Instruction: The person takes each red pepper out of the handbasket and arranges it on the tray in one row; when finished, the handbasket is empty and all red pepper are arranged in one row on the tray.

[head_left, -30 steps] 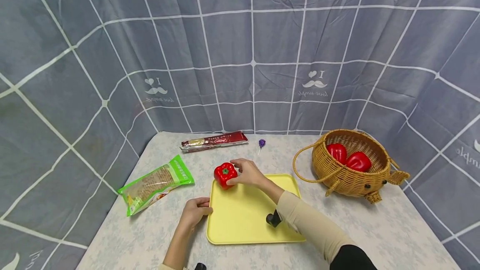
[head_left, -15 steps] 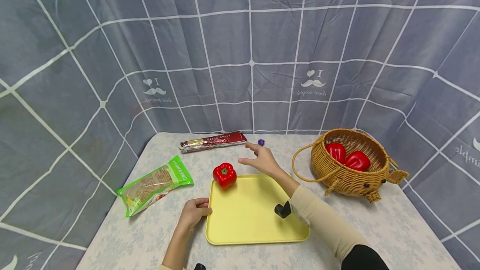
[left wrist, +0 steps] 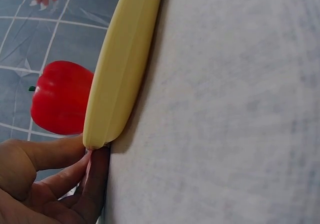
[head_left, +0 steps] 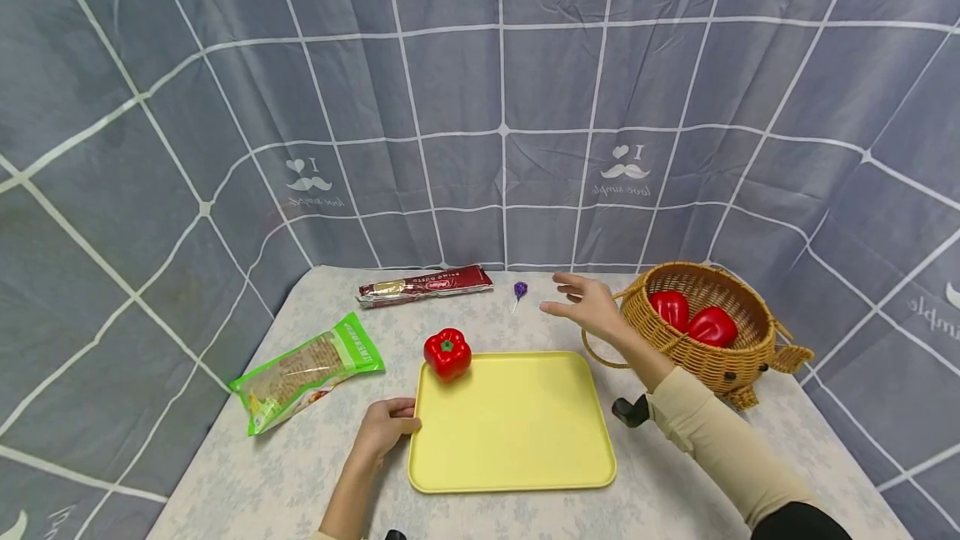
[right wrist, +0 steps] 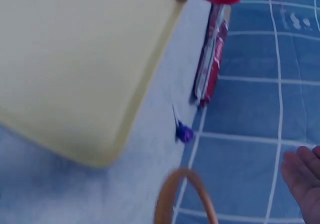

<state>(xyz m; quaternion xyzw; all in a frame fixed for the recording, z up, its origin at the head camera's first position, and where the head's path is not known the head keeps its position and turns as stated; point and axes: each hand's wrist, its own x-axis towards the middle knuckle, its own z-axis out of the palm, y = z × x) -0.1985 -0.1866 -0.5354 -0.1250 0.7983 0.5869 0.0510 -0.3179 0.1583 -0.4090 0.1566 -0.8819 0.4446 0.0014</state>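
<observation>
On the far left of the surface [head_left: 225, 473] lies a green snack bag [head_left: 306, 370], untouched. My left hand [head_left: 384, 430] pinches the near-left corner of the yellow tray [head_left: 517, 440], fingers curled on its rim. One red pepper [head_left: 447, 352] sits on the tray's far-left corner. My right hand [head_left: 592, 305] hangs open and empty just beside the wicker basket [head_left: 705, 361], where two more peppers [head_left: 693, 317] remain.
</observation>
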